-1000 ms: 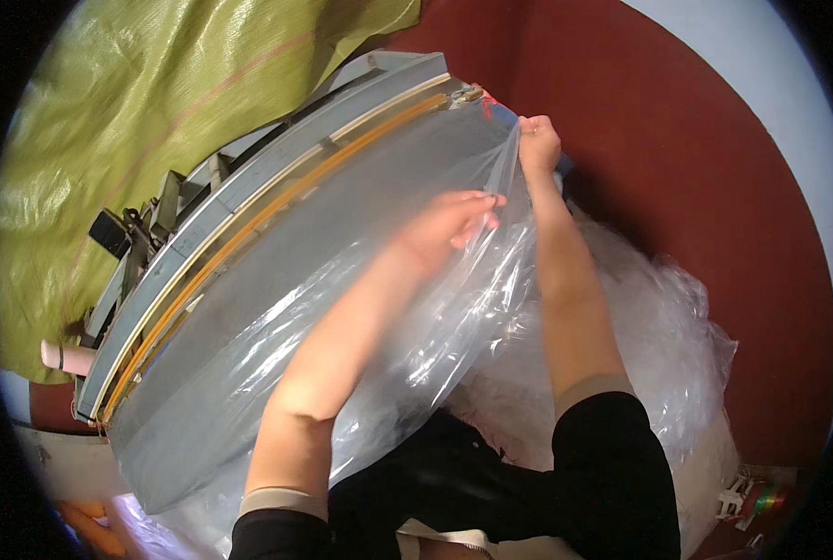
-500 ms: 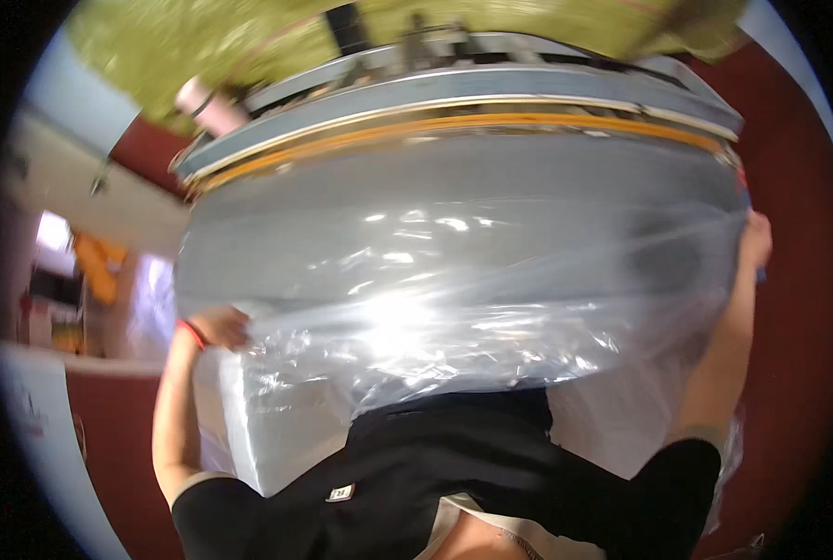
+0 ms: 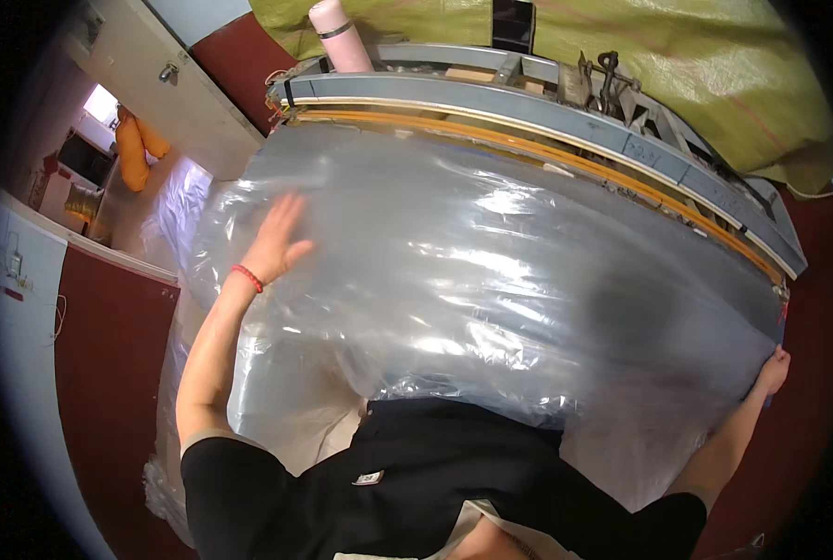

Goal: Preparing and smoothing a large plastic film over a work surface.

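Note:
A large sheet of clear plastic film [image 3: 491, 280] lies spread over a wide grey work surface in front of me. My left hand [image 3: 277, 240] rests flat on the film's left part, fingers apart, with a red band at the wrist. My right hand [image 3: 773, 371] grips the film's edge at the far right. Along the film's far side runs a long grey machine bar with an orange-yellow strip [image 3: 566, 140].
A pink bottle [image 3: 340, 37] stands behind the bar. Yellow-green tarpaulin [image 3: 696, 56] covers the back. More crumpled film hangs off the left side [image 3: 188, 196]. A white cabinet [image 3: 179, 89] and a dark red wall panel [image 3: 109, 355] are at the left.
My view has swung further left. My left hand has moved up from the film's lower left edge and now lies flat on the sheet. My right hand still holds the right edge.

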A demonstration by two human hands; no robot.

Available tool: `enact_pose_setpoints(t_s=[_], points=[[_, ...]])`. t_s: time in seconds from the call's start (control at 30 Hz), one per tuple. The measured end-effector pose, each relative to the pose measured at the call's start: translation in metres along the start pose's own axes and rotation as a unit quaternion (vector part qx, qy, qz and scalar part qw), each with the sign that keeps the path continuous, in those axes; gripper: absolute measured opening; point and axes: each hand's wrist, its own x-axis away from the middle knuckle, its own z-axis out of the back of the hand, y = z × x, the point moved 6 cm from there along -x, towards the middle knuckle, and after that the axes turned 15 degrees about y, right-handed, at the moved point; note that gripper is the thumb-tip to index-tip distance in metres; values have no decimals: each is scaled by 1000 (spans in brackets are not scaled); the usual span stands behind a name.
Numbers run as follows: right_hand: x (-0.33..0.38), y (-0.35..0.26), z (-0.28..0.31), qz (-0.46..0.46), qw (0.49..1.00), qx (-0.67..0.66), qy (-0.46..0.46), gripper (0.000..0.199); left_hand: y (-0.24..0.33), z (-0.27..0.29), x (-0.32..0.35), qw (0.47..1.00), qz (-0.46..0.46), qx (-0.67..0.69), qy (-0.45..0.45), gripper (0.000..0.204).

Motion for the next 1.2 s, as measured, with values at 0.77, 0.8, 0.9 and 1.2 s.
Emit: enact_pose_setpoints(t_s=[0.77, 0.8, 0.9, 1.2], points=[[-19, 49, 57, -219, 867, -446, 33, 33, 25, -68, -66, 976, 79, 58, 192, 15], [-23, 60, 65, -230, 845, -482, 26, 33, 26, -70, -67, 976, 77, 62, 193, 15], [-24, 66, 85, -219, 839, -498, 5, 35, 19, -73, -71, 973, 128, 56, 185, 14], [-30, -51, 73, 0, 983, -159, 88, 26, -51, -80, -105, 882, 300, 281, 231, 14]])
